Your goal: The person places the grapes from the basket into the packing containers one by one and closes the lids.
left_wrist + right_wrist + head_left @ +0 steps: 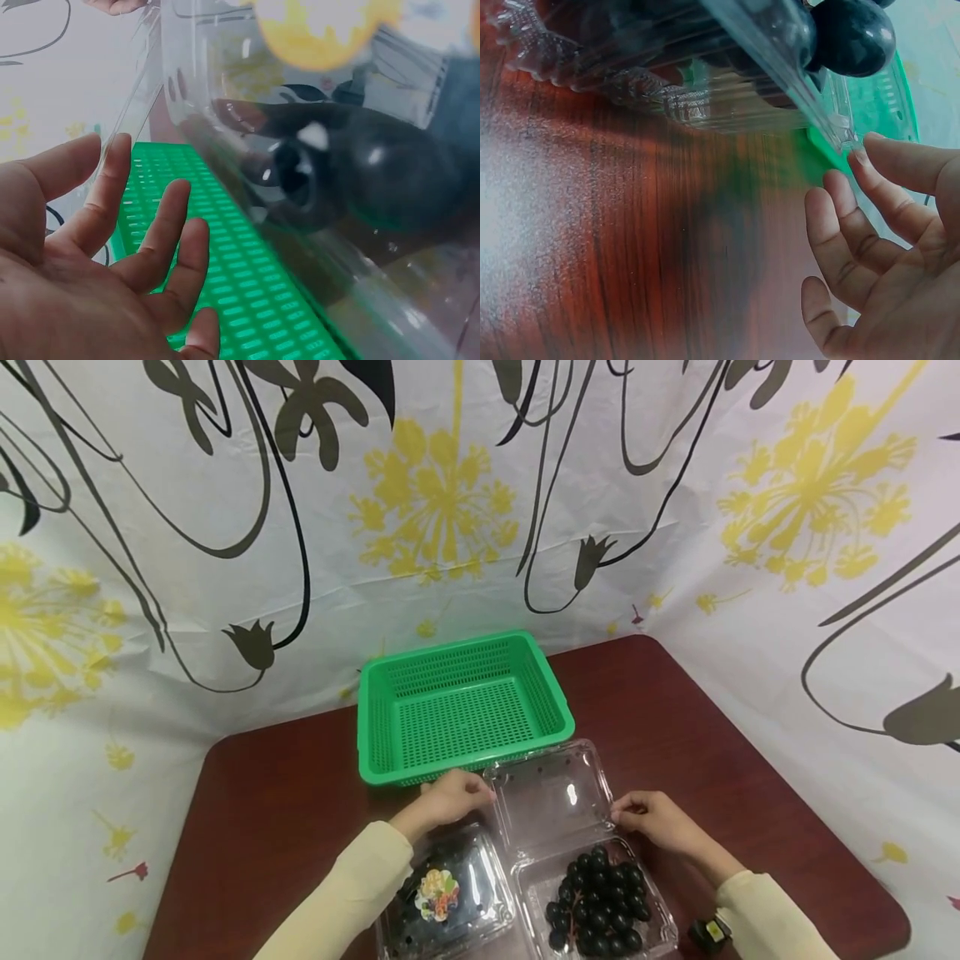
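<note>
A clear plastic clamshell box lies open on the table, its base [528, 893] holding a bunch of dark grapes [600, 902]. Its transparent lid [551, 802] is swung back toward the basket. My left hand [450, 797] pinches the lid's left edge between thumb and index finger, the other fingers spread loosely. On the opposite side, my right hand [658, 820] has thumb and index fingertip pinching the lid's right edge. Below the left forearm sits a second clear box [483, 868], closed over dark grapes, with a fruit-patterned sticker [437, 895] on top; the sleeve partly hides it.
An empty green plastic basket [463, 714] stands behind the boxes, its front rim close to the left hand and the lid. The dark red wooden table [285, 818] meets patterned white cloth walls [480, 527]. A small black device [708, 935] is at the right wrist.
</note>
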`<state>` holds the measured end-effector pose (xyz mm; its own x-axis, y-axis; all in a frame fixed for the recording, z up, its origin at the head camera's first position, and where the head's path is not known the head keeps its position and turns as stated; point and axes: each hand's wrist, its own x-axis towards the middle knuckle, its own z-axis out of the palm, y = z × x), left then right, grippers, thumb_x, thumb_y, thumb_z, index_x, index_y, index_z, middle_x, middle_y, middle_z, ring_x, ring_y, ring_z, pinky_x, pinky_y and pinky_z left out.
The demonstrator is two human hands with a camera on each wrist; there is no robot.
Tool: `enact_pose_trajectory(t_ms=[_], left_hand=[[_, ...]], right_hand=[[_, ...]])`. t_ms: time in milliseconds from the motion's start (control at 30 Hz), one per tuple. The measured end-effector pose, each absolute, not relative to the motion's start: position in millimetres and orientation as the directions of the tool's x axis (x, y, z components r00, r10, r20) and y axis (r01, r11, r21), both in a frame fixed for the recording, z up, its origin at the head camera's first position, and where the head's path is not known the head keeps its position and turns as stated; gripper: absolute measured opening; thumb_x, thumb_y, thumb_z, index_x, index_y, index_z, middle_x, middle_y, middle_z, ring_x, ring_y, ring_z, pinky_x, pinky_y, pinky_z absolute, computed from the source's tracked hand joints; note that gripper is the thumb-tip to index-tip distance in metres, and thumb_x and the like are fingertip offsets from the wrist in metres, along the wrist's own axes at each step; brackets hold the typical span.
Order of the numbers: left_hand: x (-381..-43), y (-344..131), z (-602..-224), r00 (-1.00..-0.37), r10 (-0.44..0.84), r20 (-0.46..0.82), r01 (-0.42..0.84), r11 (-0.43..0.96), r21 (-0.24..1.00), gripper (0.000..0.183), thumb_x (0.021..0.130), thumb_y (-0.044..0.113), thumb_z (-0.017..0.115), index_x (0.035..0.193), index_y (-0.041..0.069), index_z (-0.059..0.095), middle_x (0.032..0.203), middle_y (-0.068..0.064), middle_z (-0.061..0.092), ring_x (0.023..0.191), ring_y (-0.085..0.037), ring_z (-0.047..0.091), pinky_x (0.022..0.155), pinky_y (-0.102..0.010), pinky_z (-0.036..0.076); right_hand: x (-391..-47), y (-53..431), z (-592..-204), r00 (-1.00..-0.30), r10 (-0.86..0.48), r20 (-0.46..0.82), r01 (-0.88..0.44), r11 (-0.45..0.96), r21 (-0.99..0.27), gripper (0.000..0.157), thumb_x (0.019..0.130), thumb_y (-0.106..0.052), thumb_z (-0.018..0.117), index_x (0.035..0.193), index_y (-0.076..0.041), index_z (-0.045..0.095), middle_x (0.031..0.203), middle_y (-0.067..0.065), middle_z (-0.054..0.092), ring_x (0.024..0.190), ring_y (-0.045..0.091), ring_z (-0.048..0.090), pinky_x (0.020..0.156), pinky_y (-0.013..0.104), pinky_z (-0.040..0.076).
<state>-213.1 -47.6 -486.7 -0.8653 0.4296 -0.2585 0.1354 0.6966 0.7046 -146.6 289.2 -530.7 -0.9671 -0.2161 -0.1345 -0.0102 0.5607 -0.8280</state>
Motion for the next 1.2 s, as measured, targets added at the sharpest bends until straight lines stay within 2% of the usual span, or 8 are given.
enact_pose_trajectory(t_ms=[267, 400, 500, 567, 667, 767, 1000, 1200], left_hand=[[-213, -45, -486, -0.897, 0.403, -0.182, 0.157, 0.676, 0.72, 0.015, 0.091, 0.034, 0.063, 0.086, 0.022, 0.07, 0.114, -0.001, 0.07, 0.122, -0.032, 0.055, 0.105, -0.076, 0.003], [-212, -45, -485, -0.904, 0.407, -0.132, 0.177, 0.637, 0.751, 0.014, 0.09, 0.03, 0.066, 0.091, 0.016, 0.07, 0.112, -0.005, 0.069, 0.115, -0.031, 0.059, 0.106, -0.066, 0.027], [-212, -44, -481, -0.905, 0.413, -0.103, 0.183, 0.597, 0.781, 0.014, 0.089, 0.026, 0.068, 0.093, 0.013, 0.069, 0.104, -0.005, 0.069, 0.101, -0.024, 0.062, 0.093, -0.05, 0.046], [-212, -44, -478, -0.904, 0.416, -0.095, 0.182, 0.577, 0.796, 0.012, 0.088, 0.024, 0.069, 0.093, 0.012, 0.069, 0.099, -0.004, 0.069, 0.092, -0.02, 0.062, 0.085, -0.041, 0.05], [-212, -45, -474, -0.902, 0.42, -0.095, 0.17, 0.551, 0.817, 0.014, 0.086, 0.022, 0.071, 0.095, 0.011, 0.068, 0.095, -0.002, 0.069, 0.083, -0.014, 0.062, 0.076, -0.03, 0.051], [-209, -45, -471, -0.895, 0.438, -0.085, 0.183, 0.533, 0.826, 0.018, 0.084, 0.02, 0.073, 0.097, 0.01, 0.067, 0.094, -0.001, 0.068, 0.078, -0.012, 0.06, 0.072, -0.025, 0.051], [-203, -44, -465, -0.873, 0.487, -0.034, 0.252, 0.509, 0.823, 0.016, 0.086, 0.022, 0.071, 0.097, 0.012, 0.066, 0.093, 0.001, 0.066, 0.076, -0.012, 0.057, 0.068, -0.024, 0.049], [-198, -48, -461, -0.861, 0.508, -0.019, 0.256, 0.465, 0.847, 0.011, 0.09, 0.024, 0.067, 0.096, 0.015, 0.068, 0.094, 0.001, 0.067, 0.081, -0.012, 0.058, 0.072, -0.024, 0.049]], right_hand=[[-153, 286, -531, -0.982, -0.143, -0.12, 0.019, 0.567, -0.824, 0.019, 0.089, -0.013, 0.067, 0.1, 0.003, 0.066, 0.087, 0.008, 0.069, 0.073, 0.009, 0.059, 0.065, 0.026, 0.051], [-158, 285, -529, -0.987, -0.122, -0.1, 0.009, 0.589, -0.808, 0.018, 0.089, -0.014, 0.067, 0.101, 0.001, 0.066, 0.086, 0.007, 0.069, 0.074, 0.009, 0.058, 0.064, 0.024, 0.049], [-161, 284, -527, -0.991, -0.112, -0.077, -0.005, 0.593, -0.805, 0.018, 0.089, -0.013, 0.067, 0.102, -0.001, 0.066, 0.085, 0.007, 0.067, 0.073, 0.008, 0.057, 0.064, 0.024, 0.048], [-163, 284, -526, -0.992, -0.111, -0.059, -0.018, 0.587, -0.809, 0.018, 0.089, -0.011, 0.067, 0.104, -0.001, 0.065, 0.085, 0.007, 0.067, 0.074, 0.008, 0.057, 0.064, 0.024, 0.048], [-164, 283, -524, -0.993, -0.113, -0.033, -0.038, 0.573, -0.818, 0.019, 0.089, -0.008, 0.066, 0.106, -0.001, 0.064, 0.086, 0.008, 0.066, 0.075, 0.009, 0.057, 0.065, 0.025, 0.048], [-164, 284, -520, -0.994, -0.11, -0.008, -0.057, 0.571, -0.819, 0.019, 0.089, -0.006, 0.065, 0.107, -0.001, 0.064, 0.087, 0.008, 0.068, 0.077, 0.009, 0.059, 0.066, 0.025, 0.049], [-159, 288, -509, -0.997, -0.075, 0.006, -0.049, 0.585, -0.81, 0.017, 0.09, -0.01, 0.065, 0.106, -0.005, 0.066, 0.092, 0.009, 0.069, 0.079, 0.008, 0.059, 0.067, 0.024, 0.049], [-154, 290, -500, -0.993, -0.113, 0.025, -0.087, 0.584, -0.807, 0.022, 0.093, -0.017, 0.064, 0.111, -0.003, 0.065, 0.101, 0.013, 0.069, 0.082, 0.006, 0.059, 0.068, 0.024, 0.049]])
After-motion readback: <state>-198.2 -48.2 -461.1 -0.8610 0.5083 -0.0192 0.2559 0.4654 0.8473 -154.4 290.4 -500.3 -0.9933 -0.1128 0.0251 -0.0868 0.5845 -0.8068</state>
